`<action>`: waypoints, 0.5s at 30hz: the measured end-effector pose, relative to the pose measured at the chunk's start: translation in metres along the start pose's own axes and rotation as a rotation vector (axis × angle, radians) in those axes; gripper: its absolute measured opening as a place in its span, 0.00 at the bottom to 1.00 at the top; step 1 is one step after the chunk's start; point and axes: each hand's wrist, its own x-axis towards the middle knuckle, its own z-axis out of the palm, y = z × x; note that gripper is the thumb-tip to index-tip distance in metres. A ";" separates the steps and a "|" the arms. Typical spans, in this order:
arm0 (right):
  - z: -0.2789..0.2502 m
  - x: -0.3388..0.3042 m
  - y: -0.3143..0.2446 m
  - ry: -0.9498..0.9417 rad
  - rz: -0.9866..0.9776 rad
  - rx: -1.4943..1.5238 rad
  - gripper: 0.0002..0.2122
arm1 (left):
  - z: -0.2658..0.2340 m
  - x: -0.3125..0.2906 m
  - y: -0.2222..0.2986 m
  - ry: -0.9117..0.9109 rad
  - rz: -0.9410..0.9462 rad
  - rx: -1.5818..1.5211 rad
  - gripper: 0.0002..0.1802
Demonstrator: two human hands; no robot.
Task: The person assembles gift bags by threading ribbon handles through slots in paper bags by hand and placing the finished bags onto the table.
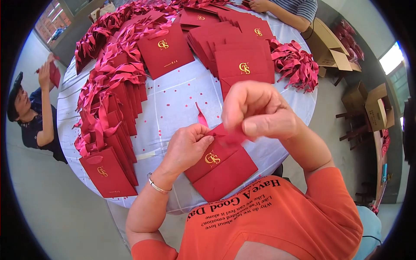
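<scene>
1. Your right hand (255,113) is raised above the desk (173,99), its grip pinched together on the end of a red ribbon (232,138) at the top of a red paper bag (219,167).
2. Your left hand (187,145) rests on the upper left corner of the same bag, thumb and fingers closed on its top edge where a ribbon tail (201,116) sticks upward. A silver bangle (157,185) sits on that wrist.
3. The bag lies flat at the near edge of the desk, just in front of your orange shirt (277,221), tilted, with a small gold emblem on its face.
4. The desk is round, under a pale cloth with small red dots.
5. To your left, a long overlapping row of finished bags (110,130) with ribbon handles curves along the desk's rim; the nearest one hangs partly over the edge.
6. Beyond your hands lies a stack of flat red bags (238,56), each with a gold emblem, and a single bag (165,50) beside it.
7. A heap of loose red ribbons (297,63) lies at the far right of the desk.
8. Open cardboard boxes (331,47) stand on the floor to the right.
9. One person (30,115) sits at the left, another person's arm (284,9) reaches in at the far side.
</scene>
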 end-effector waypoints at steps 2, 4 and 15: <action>-0.007 0.002 0.008 0.091 -0.125 -0.100 0.11 | 0.002 0.003 0.004 -0.030 -0.088 -0.030 0.10; -0.015 0.001 0.013 0.215 -0.177 -0.149 0.13 | 0.002 -0.001 0.005 0.004 -0.016 -0.049 0.10; -0.009 -0.006 0.048 0.347 -0.070 -0.563 0.10 | -0.012 -0.008 0.010 -0.024 0.093 0.155 0.19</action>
